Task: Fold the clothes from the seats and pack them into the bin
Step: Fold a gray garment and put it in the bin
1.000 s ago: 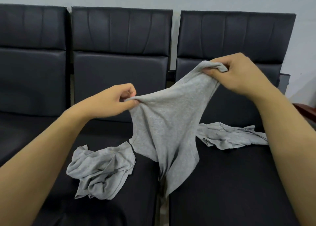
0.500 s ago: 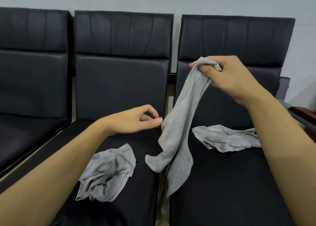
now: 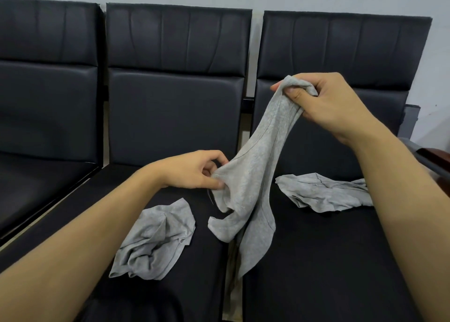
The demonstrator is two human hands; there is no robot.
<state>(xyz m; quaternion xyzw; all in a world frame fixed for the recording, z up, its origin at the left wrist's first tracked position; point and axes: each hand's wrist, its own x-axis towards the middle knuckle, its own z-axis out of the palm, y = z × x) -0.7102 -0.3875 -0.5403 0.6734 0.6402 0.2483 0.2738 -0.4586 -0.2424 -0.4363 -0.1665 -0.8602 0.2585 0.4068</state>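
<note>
A grey garment [image 3: 253,175] hangs over the gap between the middle and right seats. My right hand [image 3: 321,105] grips its bunched top edge, held high in front of the right backrest. My left hand [image 3: 194,170] pinches a lower edge of the same garment between thumb and fingers. A second crumpled grey garment [image 3: 155,239] lies on the middle seat. A third grey garment [image 3: 323,192] lies rumpled on the right seat. No bin is in view.
Three black padded seats [image 3: 175,117] stand in a row against a pale wall. A dark wooden armrest [image 3: 435,158] shows at the right edge. A narrow gap [image 3: 233,285] separates the middle and right seat cushions.
My left hand let go of the garment's top edge, dropped lower, and now pinches a lower edge. My right hand kept its grip up high.
</note>
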